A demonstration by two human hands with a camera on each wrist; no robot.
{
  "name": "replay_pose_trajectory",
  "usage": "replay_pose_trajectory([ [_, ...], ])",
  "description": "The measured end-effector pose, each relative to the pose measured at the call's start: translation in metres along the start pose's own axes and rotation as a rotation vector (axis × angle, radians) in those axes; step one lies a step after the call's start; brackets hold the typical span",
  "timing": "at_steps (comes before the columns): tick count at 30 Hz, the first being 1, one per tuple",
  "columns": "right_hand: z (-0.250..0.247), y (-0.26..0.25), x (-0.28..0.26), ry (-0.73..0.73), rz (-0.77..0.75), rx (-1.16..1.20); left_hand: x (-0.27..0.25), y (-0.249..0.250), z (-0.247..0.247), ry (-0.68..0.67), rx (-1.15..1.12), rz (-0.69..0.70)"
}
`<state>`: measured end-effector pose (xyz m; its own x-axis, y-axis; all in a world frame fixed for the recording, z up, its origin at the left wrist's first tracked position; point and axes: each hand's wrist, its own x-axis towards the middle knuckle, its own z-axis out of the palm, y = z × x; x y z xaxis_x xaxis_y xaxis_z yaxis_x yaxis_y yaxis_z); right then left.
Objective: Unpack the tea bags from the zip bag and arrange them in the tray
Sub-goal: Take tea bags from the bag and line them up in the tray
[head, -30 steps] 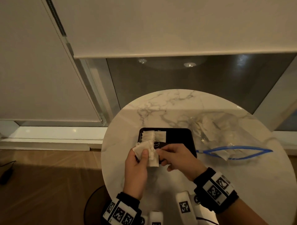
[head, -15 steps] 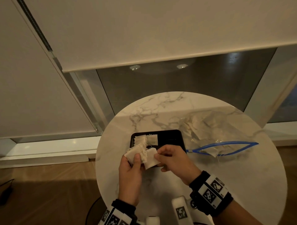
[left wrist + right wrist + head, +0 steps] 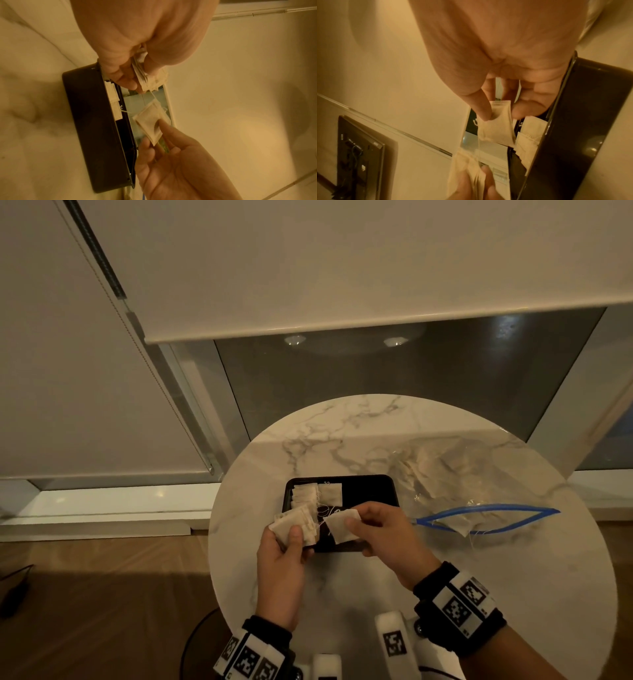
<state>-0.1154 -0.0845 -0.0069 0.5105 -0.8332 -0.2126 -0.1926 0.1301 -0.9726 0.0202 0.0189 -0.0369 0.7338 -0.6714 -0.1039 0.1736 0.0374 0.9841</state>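
A small stack of tea bags (image 3: 295,525) is gripped in the left hand (image 3: 281,568), with the thumb pressed on top and the fingers curled beneath, just above the near left corner of the black tray (image 3: 370,491). A single tea bag (image 3: 342,525) is pinched between the thumb and fingers of the right hand (image 3: 383,534) and is held over the near part of the tray, just beside the stack. A thin string is seen running between the single bag and the stack in the wrist views. More tea bags (image 3: 317,494) are laid in the far left part of the tray, in a row along its left side with one beside them. The tray is set on the round marble worktop (image 3: 479,594). The clear zip bag (image 3: 455,484) with its blue zip edge is laid on the worktop to the right of the tray, its mouth open, and pale tea bags are seen through it.
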Motion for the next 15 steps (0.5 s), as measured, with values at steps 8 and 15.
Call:
replay_pose_trajectory([
  [8, -0.004, 0.01, 0.024, 0.098, -0.038, -0.074, 0.01, -0.013, -0.02, 0.041, 0.093, -0.049],
  [15, 0.003, 0.012, 0.071, 0.2, -0.053, -0.314, 0.018, -0.024, -0.026, -0.047, 0.234, -0.008],
])
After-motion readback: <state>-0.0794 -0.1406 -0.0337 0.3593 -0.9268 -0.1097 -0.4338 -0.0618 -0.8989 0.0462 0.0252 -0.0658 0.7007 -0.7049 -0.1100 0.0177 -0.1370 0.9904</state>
